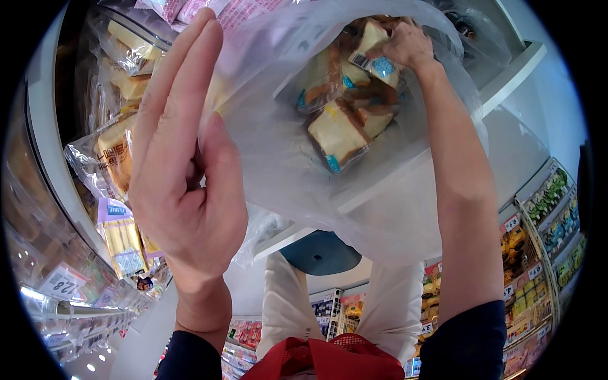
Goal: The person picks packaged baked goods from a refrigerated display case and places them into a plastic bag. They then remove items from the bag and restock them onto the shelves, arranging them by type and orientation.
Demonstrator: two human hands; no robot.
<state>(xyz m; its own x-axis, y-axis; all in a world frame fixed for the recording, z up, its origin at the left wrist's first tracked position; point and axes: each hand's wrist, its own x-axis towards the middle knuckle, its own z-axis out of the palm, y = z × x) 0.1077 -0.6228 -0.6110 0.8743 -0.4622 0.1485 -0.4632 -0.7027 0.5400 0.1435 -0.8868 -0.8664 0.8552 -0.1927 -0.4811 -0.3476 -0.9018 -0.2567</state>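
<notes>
My right hand (408, 45) reaches into a large translucent plastic bag (285, 185) and grips a wrapped bread piece (373, 35) bearing a printed label. Several more wrapped bread pieces (337, 128) with blue tags lie below it inside the bag. Close to the camera, my left hand (190, 152) is raised at the bag's left side, two fingers straight and its thumb up. The rest of its fingers are mostly hidden, so I cannot tell whether it pinches the plastic.
Packaged breads (116, 147) and a purple-topped sandwich pack (121, 237) fill the shelf at left. Pink printed packs (237, 14) lie at the top. A white shelf edge (513, 78) runs at right. A blue stool seat (320, 251) is below the bag; stocked racks (527, 285) stand lower right.
</notes>
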